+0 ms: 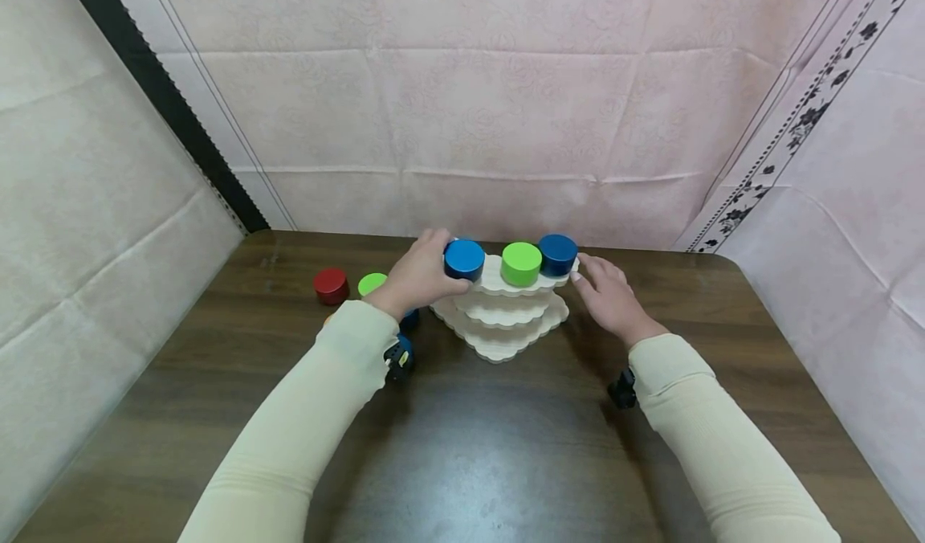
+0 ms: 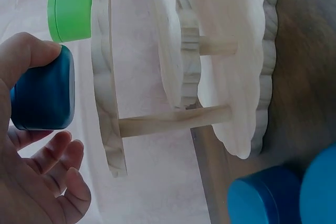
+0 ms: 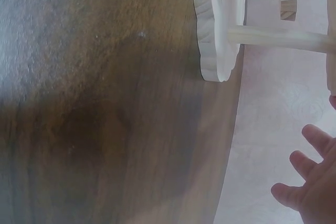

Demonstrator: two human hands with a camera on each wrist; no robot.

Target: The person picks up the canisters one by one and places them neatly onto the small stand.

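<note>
My left hand (image 1: 421, 276) grips a blue round container (image 1: 464, 259) between thumb and fingers. In the left wrist view this container (image 2: 44, 90) is just off the top tier's edge, below the green one. A wooden stand (image 1: 504, 308) with scalloped tiers joined by posts stands at the far middle of the table. On its top tier sit a green container (image 1: 521, 264) and another blue container (image 1: 558, 255). My right hand (image 1: 610, 298) is at the tier's right end, fingertips right at the edge; in the right wrist view its fingers (image 3: 303, 165) are extended and spread.
Left of the stand are a red container (image 1: 331, 286), a green one (image 1: 372, 283) and blue ones (image 2: 262, 198) partly behind my left arm. The wooden table (image 1: 491, 447) ends at a hanging pale cloth (image 1: 462, 117), with more cloth at both sides.
</note>
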